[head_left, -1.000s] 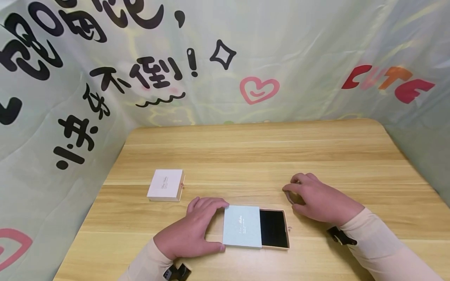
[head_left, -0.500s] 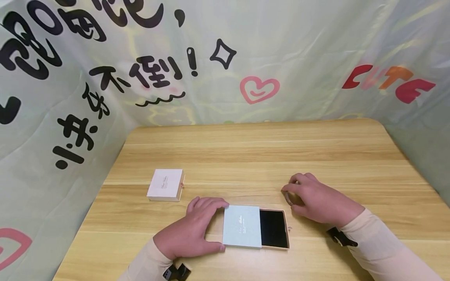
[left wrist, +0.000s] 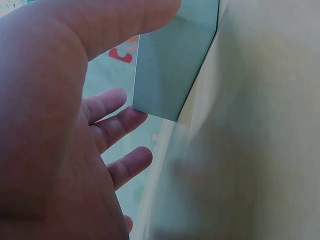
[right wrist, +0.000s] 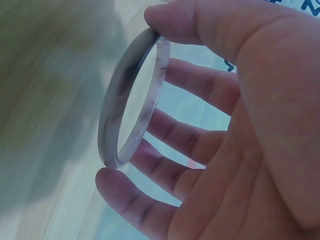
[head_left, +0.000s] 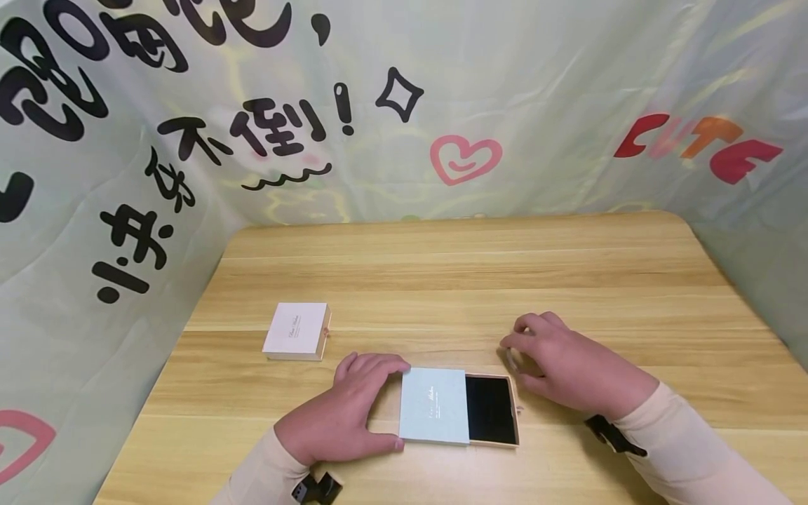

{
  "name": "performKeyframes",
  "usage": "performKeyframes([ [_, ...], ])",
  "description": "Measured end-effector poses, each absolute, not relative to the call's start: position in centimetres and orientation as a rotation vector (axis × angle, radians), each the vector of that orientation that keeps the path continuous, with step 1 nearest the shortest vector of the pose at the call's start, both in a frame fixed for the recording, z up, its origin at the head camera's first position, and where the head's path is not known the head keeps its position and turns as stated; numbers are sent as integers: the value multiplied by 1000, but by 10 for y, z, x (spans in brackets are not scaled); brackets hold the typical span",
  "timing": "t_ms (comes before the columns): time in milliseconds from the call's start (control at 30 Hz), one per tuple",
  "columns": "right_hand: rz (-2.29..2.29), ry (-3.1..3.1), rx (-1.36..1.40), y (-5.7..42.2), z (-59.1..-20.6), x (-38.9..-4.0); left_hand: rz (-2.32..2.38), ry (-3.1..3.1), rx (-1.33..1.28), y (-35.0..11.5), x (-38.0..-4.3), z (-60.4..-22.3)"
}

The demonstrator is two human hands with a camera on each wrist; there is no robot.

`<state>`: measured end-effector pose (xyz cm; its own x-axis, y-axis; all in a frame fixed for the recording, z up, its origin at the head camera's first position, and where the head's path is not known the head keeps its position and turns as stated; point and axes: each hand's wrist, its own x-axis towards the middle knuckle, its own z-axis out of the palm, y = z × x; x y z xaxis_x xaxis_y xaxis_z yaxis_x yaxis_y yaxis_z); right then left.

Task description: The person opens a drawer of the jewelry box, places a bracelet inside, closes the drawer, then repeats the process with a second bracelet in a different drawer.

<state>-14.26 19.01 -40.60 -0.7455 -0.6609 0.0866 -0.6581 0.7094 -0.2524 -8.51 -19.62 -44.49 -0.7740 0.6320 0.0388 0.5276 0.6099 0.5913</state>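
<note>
A light blue drawer-style gift box [head_left: 432, 407] lies on the wooden table, its tray with a black lining [head_left: 491, 410] slid partway out to the right. My left hand [head_left: 356, 414] holds the box's left end, thumb at the near corner and a finger at the far one; the left wrist view shows the plain bluish end of the box sleeve [left wrist: 167, 75] between them. To the right of the tray, my right hand [head_left: 571, 365] holds a pale bangle with darker patches [right wrist: 112, 115] by its edge, thumb on one side and fingertips around the other.
A closed white gift box [head_left: 297, 330] with printed script sits farther back at the left. Around the wooden table [head_left: 442, 259] hangs a pale fabric curtain [head_left: 543, 105] with black characters and coloured drawings, close behind its back edge.
My right hand with the bangle has shifted slightly left, toward the tray. The left hand and the blue box stay in place.
</note>
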Motion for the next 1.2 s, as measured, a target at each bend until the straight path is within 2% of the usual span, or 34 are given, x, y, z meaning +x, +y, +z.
performKeyframes([
  [1200, -343, 2896, -1229, 175, -394, -119, 924, 2651, 955, -196, -85, -445],
])
